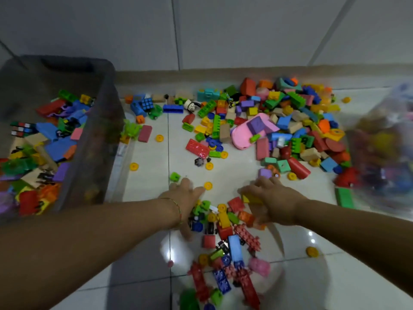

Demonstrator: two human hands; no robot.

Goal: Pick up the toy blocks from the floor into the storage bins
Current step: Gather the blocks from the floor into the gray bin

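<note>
A small heap of toy blocks [223,222] lies on the white tiled floor right in front of me, trailing toward the bottom edge. My left hand [184,198] is at the heap's left side, fingers spread forward and thumb down. My right hand [273,199] is at its right side, fingers draped over a yellow block [250,199]. Both hands are blurred and cup the heap without clearly gripping anything. A grey translucent storage bin [107,97] stands at the left, partly filled with blocks. A much larger pile of blocks [290,121] covers the floor at the back right.
A pink toy car [245,133] lies in the big pile. A clear plastic bag of toys [384,153] sits at the right edge, with a green block [345,198] beside it. Loose yellow discs [134,166] dot the floor. A tiled wall runs behind.
</note>
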